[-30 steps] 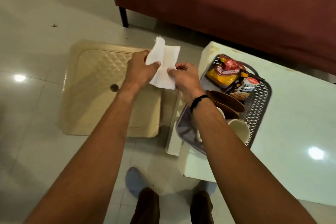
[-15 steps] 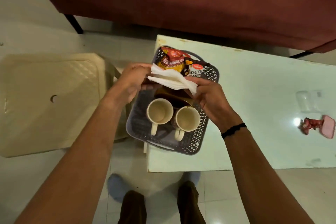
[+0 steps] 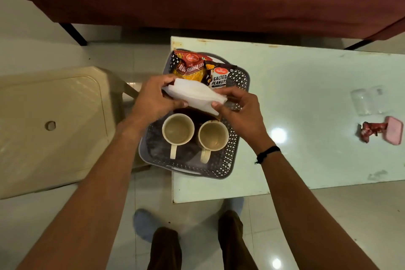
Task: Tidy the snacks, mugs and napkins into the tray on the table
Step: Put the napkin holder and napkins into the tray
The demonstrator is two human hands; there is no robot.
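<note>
We held the folded napkin point(image 3: 194, 96) between our left hand point(image 3: 153, 99) and right hand point(image 3: 237, 107) above the tray point(image 3: 238, 81) at the table's point(image 3: 306, 116) left edge, long axis running left-right, hiding whatever lay beneath.

Mugs point(image 3: 194, 135) in tray point(image 3: 237, 85) — snacks point(image 3: 202, 70) behind.

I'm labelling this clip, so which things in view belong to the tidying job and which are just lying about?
Part of the job:
- tray
- two mugs
- aloo bhujia packet
- salted peanuts packet
- napkins, held by left hand and right hand

Lying about:
- red wrapper
- pink item
- clear glasses
- plastic stool
</note>
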